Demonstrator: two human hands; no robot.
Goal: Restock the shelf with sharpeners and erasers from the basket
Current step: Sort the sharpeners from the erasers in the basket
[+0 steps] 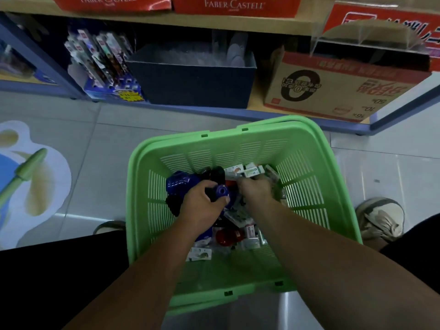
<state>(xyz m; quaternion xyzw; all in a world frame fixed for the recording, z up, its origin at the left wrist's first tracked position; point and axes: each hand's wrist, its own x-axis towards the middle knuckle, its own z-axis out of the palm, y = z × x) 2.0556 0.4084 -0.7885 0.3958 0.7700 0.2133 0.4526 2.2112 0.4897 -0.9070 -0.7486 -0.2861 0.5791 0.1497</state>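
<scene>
A green plastic basket point(152, 177) stands on the floor between my feet. It holds blue, black and red sharpeners and several small white wrapped erasers point(247, 171). My left hand point(202, 208) grips a blue sharpener point(222, 192) with a round hole, fingers and thumb curled round it. Reaching deeper, my right hand point(256, 191) has its fingers curled into the pile of erasers at the back right of the basket; its fingertips are hidden. A red sharpener point(228, 236) lies below my wrists.
The shelf's bottom level point(257, 106) lies just beyond the basket, with a dark blue bin point(195, 84), a blue display of carded pens point(107, 67) and a cardboard box point(333, 91). Red Faber-Castell boxes point(235, 5) sit above. My shoes point(381, 217) flank the basket.
</scene>
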